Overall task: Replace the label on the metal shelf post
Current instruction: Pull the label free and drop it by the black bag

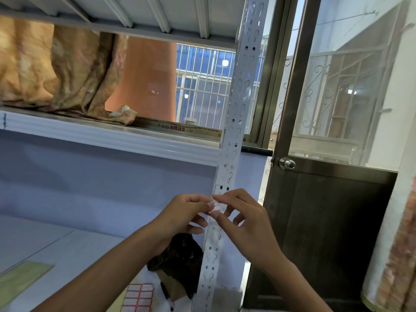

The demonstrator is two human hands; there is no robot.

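Observation:
A perforated white metal shelf post [234,140] runs up the middle of the view. In front of it, at about hand height, my left hand [182,217] and my right hand [245,224] both pinch a small crumpled pinkish-white label [214,206] between their fingertips. The label is held just at the post's front face; whether it touches the metal I cannot tell. On the shelf below lies a sheet of red-bordered blank labels [139,297].
A dark crumpled bag [180,255] and a black pen [165,293] lie beside the label sheet. Patterned fabric [56,70] is piled on the upper shelf. A brown door with a round knob [287,163] stands right of the post.

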